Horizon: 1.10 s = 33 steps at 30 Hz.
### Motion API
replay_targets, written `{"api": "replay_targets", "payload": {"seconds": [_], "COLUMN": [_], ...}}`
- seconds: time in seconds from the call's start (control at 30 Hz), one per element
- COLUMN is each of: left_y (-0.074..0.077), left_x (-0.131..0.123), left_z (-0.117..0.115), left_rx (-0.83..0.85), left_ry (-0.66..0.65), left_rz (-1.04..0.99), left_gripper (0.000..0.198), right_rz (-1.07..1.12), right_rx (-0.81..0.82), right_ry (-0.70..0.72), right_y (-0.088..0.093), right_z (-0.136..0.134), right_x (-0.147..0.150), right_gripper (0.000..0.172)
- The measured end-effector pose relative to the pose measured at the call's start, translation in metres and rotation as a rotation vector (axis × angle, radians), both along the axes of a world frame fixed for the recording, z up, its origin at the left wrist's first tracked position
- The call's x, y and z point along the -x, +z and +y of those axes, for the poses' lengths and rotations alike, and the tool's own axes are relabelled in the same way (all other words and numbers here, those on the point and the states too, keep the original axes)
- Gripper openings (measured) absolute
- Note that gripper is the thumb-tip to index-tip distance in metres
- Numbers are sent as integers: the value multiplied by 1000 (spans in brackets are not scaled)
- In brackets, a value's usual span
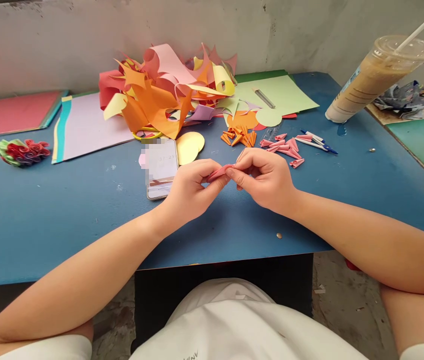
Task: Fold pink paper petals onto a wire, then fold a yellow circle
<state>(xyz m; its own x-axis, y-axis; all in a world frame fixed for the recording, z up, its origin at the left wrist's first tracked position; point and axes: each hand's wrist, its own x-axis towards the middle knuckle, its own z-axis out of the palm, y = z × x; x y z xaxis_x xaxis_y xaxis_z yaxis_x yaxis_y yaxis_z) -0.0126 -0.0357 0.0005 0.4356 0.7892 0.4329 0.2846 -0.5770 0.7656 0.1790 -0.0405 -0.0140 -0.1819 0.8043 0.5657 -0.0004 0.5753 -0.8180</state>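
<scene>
Between my two hands, above the blue table, is a folded piece of pink paper (218, 172). My left hand (197, 187) pinches its left end between thumb and fingers. The thumb and index finger of my right hand (264, 175) close on its right end. Just beyond my hands lie a cluster of small orange paper cones (240, 135) and a group of pink paper cones (287, 146). A smartphone (161, 170) lies flat by my left hand, and yellow paper circles (188, 147) rest behind it. My fingers hide part of the pink paper.
A heap of coloured paper scraps (167, 90) stands by the wall. Pens (315, 140) lie right of the cones. A tilted-looking plastic cup of drink (377, 75) with a straw stands at the right. Paper sheets (92, 125) and a ruffled paper piece (24, 151) lie left.
</scene>
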Motion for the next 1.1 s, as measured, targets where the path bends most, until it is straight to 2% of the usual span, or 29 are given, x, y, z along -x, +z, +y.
{"api": "replay_targets", "payload": {"seconds": [0.17, 0.33, 0.43, 0.67, 0.93, 1.1], "left_y": [6, 9, 9, 11, 8, 8], "left_x": [1, 1, 0, -2, 0, 1], "left_z": [-3, -5, -7, -8, -6, -6], "left_rx": [40, 124, 132, 164, 221, 171], "left_ry": [13, 16, 33, 58, 43, 44], "left_rz": [-46, -45, -40, -40, -41, -9], "left_gripper": [28, 33, 35, 35, 41, 45], "right_rz": [-47, -106, -103, -45, 20, 56], "right_rx": [-43, 60, 113, 101, 164, 220], "right_ry": [44, 38, 43, 60, 89, 90], "right_y": [2, 9, 10, 6, 3, 3], "right_z": [3, -2, -5, -4, -1, -2], "right_x": [-6, -9, -7, -4, -2, 0], "right_gripper": [12, 20, 19, 12, 22, 26]}}
